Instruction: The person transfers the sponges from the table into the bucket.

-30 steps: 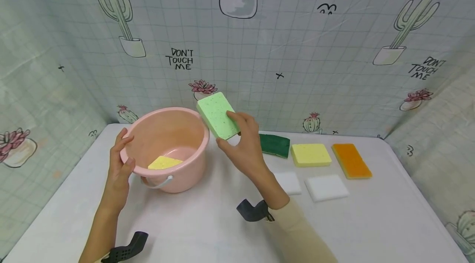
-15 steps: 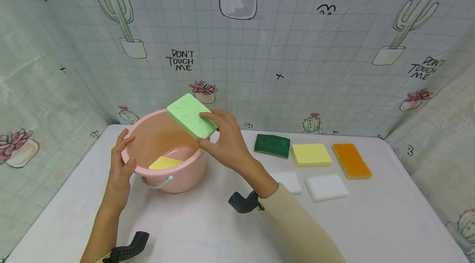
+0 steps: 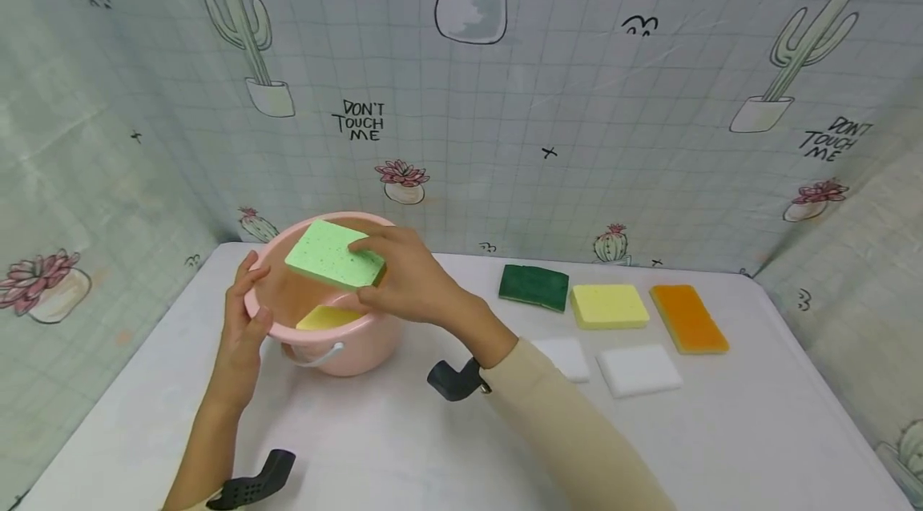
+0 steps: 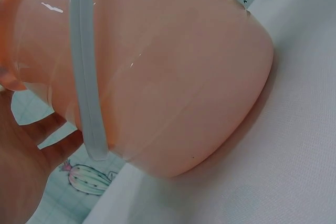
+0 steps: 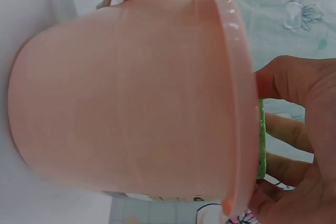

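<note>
Right hand [image 3: 409, 275] pinches a light-green sponge [image 3: 326, 255] over the pink bucket [image 3: 368, 349] beneath, which the left hand [image 3: 241, 328] grips, seemingly a placing step that next calls for lowering and release.

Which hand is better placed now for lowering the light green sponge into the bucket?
Probably the right hand: it holds the light green sponge at the mouth of the bucket, while the left hand grips its rim.

The bucket [image 3: 360, 352] looks smooth, glossy plastic, the green sponge [image 3: 328, 255] matt and pitted, the backdrop [image 3: 469, 118] cloth
</note>
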